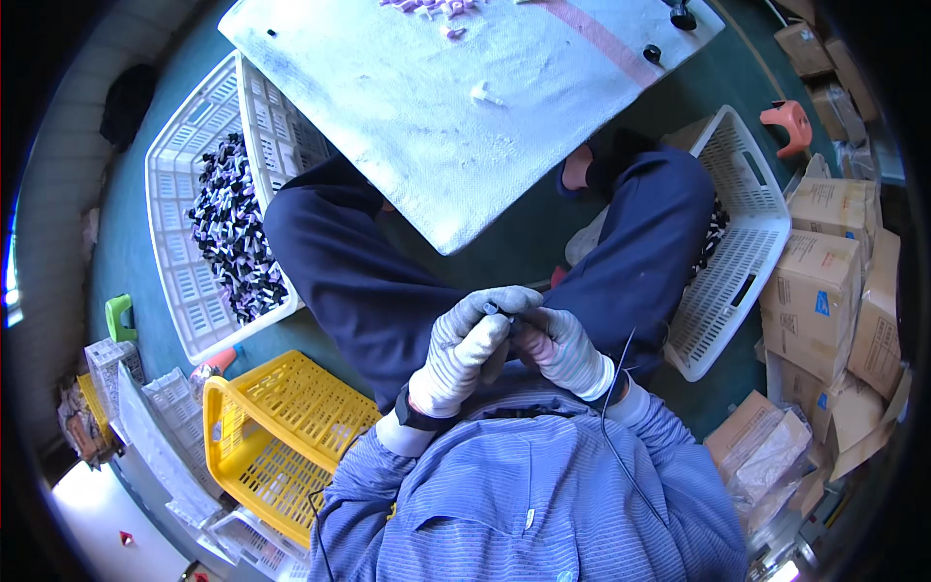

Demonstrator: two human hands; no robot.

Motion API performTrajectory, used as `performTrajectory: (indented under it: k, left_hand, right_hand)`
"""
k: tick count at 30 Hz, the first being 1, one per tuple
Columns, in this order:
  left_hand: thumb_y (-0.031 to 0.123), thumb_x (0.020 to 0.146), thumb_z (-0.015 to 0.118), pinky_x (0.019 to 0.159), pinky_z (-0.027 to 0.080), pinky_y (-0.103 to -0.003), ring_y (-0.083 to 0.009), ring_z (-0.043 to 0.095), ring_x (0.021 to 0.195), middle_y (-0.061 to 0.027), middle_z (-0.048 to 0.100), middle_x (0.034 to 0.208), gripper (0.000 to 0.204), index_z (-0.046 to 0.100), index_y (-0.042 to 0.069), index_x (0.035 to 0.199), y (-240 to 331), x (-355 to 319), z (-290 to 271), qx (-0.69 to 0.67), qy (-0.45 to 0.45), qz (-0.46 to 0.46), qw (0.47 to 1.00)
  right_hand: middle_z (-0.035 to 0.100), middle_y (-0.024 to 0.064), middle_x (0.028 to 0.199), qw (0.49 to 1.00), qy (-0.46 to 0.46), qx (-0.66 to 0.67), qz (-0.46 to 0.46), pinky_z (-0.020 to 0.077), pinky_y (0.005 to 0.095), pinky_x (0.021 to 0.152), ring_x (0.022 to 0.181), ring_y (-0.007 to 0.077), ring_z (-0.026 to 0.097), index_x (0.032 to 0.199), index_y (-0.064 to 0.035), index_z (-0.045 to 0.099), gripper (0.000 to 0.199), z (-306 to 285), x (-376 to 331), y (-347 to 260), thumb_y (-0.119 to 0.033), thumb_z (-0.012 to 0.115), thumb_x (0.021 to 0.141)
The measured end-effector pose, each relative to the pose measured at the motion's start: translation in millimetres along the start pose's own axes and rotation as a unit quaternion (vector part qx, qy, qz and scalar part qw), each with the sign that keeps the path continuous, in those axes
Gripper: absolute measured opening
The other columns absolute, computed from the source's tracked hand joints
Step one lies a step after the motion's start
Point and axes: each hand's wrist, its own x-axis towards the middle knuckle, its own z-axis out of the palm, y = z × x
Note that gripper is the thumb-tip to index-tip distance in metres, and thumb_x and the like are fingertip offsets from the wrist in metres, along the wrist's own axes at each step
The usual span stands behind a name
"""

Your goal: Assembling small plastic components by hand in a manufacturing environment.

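Note:
Both my hands are in pale knit gloves and meet in front of my lap. My left hand (464, 347) is closed, with thumb and fingers pinching a small dark piece (496, 310). Its exact kind is too small to tell, and the fingers cover much of it. Against it, my right hand (565, 351) is also closed, its fingertips at the same dark piece and partly hidden behind the left hand. On the white tabletop (388, 116) beyond lie a small white piece (485, 94) and a pile of pink and lilac pieces (432, 8).
At left, a white basket (160, 223) holds many small black, white and lilac pieces. Another white basket (727, 291) with similar pieces stands right of my legs. A yellow basket (291, 378) sits at lower left. Cardboard boxes (810, 291) and an orange stool (790, 126) are at right.

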Motion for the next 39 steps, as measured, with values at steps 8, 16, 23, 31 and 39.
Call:
performTrajectory:
  k: [8, 16, 23, 31, 39]
  left_hand:
    - [0.032, 0.097, 0.064, 0.048, 0.034, -0.017, -0.0008, 0.043, 0.053, -0.0087, 0.067, 0.120, 0.035, 0.063, 0.006, 0.120, 1, -4, -9, -0.003, -0.016, -0.010, 1.000]
    - [0.028, 0.098, 0.062, 0.047, 0.036, -0.018, -0.0018, 0.043, 0.053, -0.0086, 0.067, 0.121, 0.037, 0.059, 0.007, 0.129, -14, 3, -13, -0.001, 0.003, 0.043, 0.999]
    - [0.026, 0.097, 0.064, 0.049, 0.037, -0.017, -0.0009, 0.045, 0.055, -0.0075, 0.066, 0.123, 0.041, 0.057, 0.006, 0.133, -9, 3, -13, 0.005, 0.018, 0.039, 0.999]
    - [0.023, 0.096, 0.065, 0.053, 0.040, -0.017, -0.0023, 0.050, 0.061, -0.0109, 0.065, 0.124, 0.036, 0.059, 0.006, 0.128, -4, 2, -10, 0.006, 0.028, 0.039, 0.999]
    - [0.021, 0.097, 0.063, 0.052, 0.042, -0.018, -0.0023, 0.048, 0.055, -0.0094, 0.065, 0.126, 0.034, 0.060, 0.003, 0.126, -6, 2, -10, 0.010, 0.023, 0.057, 0.998]
  right_hand:
    - [0.071, 0.0036, 0.095, 0.998, -0.047, 0.039, 0.014, 0.0515, 0.0257, 0.076, 0.088, 0.0073, 0.063, 0.122, -0.0042, 0.063, 0.027, 3, 6, -1, -0.020, 0.061, 0.100]
    - [0.072, 0.0161, 0.094, 0.979, 0.013, -0.200, -0.036, 0.0546, 0.0342, 0.070, 0.088, 0.0336, 0.072, 0.122, -0.0053, 0.062, 0.027, 0, 13, 1, -0.020, 0.062, 0.098]
    - [0.070, 0.0136, 0.084, 0.985, 0.045, -0.160, -0.051, 0.0520, 0.0308, 0.064, 0.076, 0.0241, 0.072, 0.121, -0.0047, 0.063, 0.028, 6, 13, -6, -0.022, 0.061, 0.099]
    - [0.061, 0.0043, 0.066, 0.991, 0.015, -0.136, -0.009, 0.0463, 0.0286, 0.055, 0.061, 0.0120, 0.061, 0.114, -0.0052, 0.066, 0.030, 2, 11, -6, -0.031, 0.057, 0.101]
    - [0.057, 0.0006, 0.063, 0.997, -0.014, -0.046, 0.063, 0.0419, 0.0250, 0.053, 0.057, 0.0076, 0.055, 0.104, -0.0055, 0.066, 0.031, 1, 12, -9, -0.035, 0.058, 0.100]
